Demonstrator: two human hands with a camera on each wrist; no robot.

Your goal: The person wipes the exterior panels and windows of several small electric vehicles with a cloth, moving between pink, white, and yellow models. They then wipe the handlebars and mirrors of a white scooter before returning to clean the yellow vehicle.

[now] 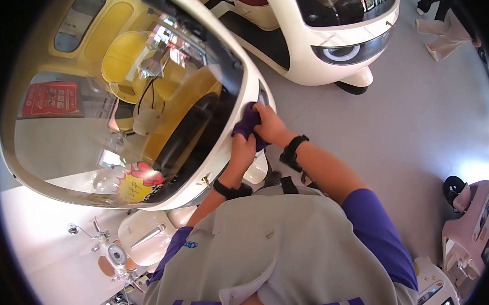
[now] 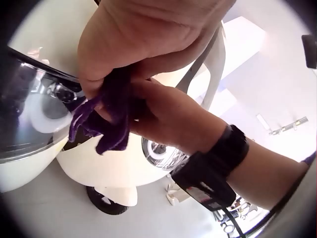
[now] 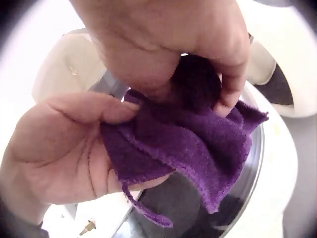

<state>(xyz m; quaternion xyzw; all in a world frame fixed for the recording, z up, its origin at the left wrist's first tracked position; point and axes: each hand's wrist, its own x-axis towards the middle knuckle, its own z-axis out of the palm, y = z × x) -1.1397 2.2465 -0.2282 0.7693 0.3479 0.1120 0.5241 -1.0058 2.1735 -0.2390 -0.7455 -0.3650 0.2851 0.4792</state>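
Observation:
Both hands hold one crumpled purple cloth in front of the body, by the front rim of a white, rounded vehicle. My left hand pinches a side of it, with the thumb lying on top in the right wrist view. From above, my right hand grips the bunched middle with curled fingers. Loose corners of the cloth hang below the fingers in the left wrist view. Under the cloth in the right wrist view lies a dark glossy panel of the vehicle.
A second white vehicle with an eye-shaped headlight stands ahead. Behind the near vehicle's large windshield show yellow seats and a red sign. A pale scooter is at lower left, a pink one at right. A person's legs appear far right.

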